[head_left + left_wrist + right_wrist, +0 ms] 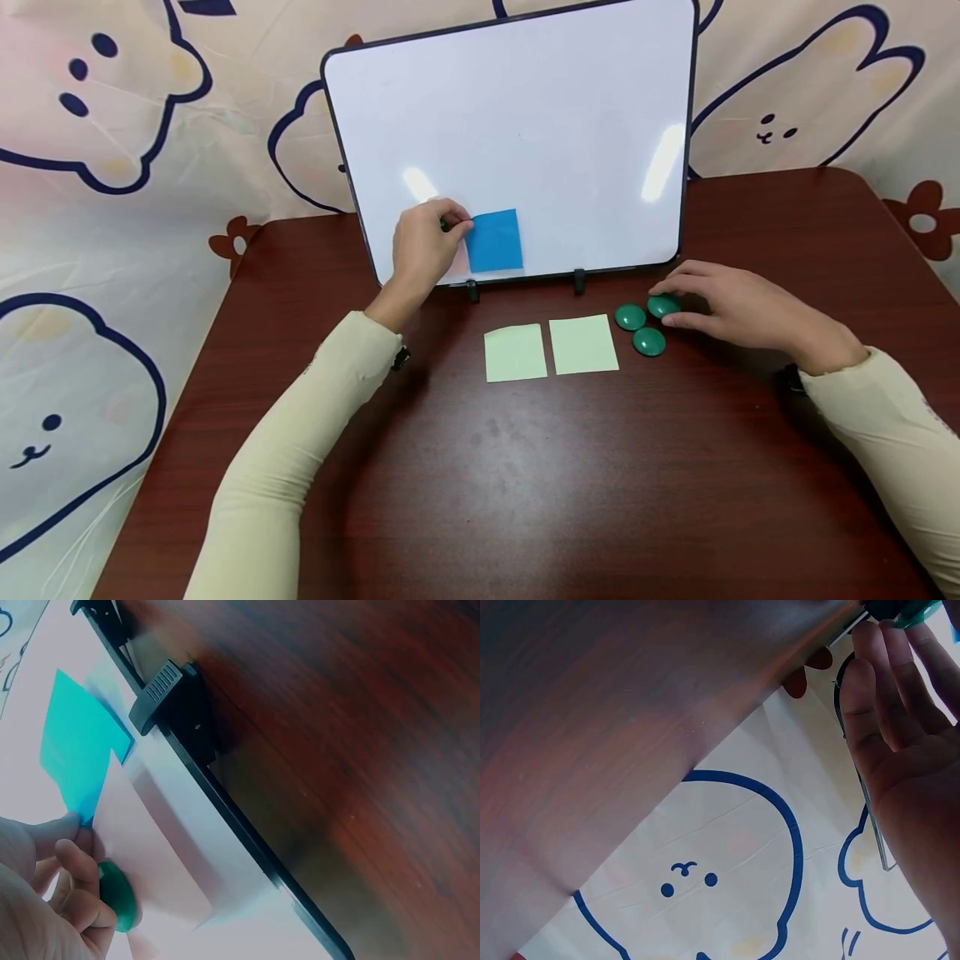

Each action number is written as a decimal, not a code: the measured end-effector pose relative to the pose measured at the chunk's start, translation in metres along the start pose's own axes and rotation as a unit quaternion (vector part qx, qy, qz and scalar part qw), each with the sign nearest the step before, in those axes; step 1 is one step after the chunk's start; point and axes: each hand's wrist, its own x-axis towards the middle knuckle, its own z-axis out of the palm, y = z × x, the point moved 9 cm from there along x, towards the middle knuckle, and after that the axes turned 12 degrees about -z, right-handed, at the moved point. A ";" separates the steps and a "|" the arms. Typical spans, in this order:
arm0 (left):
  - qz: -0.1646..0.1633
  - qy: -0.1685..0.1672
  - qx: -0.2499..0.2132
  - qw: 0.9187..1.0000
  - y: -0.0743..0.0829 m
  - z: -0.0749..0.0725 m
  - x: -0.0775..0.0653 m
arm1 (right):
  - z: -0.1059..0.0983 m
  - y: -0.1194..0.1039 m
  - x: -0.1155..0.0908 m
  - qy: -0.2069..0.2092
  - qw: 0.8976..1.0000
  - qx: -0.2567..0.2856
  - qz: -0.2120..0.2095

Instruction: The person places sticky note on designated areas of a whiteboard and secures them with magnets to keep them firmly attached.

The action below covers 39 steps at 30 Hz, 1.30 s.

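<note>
At the whiteboard (525, 125), my left hand (427, 242) pinches the edge of a blue sticky note (495, 242) between thumb and fingertip. The note lies against the lower part of the board. Under the curled fingers, a green round magnet (118, 896) sits on a pink sticky note (150, 847), which the blue note partly overlaps in the left wrist view. On the table to the right, my right hand (738, 308) has its thumb and fingertips at opposite edges of another green magnet (663, 306). Two more magnets (648, 342) lie right beside it.
Two pale green sticky notes (585, 344) lie side by side on the dark wooden table (487, 483), in front of the board. Black clip feet (579, 282) hold the board's lower edge. Behind hangs a cloth (60, 233) printed with cartoon animals.
</note>
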 end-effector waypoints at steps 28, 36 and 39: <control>0.061 0.015 0.031 0.998 0.010 -0.005 0.000 | -0.001 0.001 -0.002 -0.001 1.000 -0.008 0.008; 0.076 0.037 0.012 0.996 0.006 -0.005 -0.004 | -0.001 0.000 -0.004 -0.004 1.000 -0.005 0.011; 0.086 0.049 0.005 0.995 0.006 -0.006 -0.006 | -0.002 -0.002 -0.005 -0.002 1.000 -0.003 0.010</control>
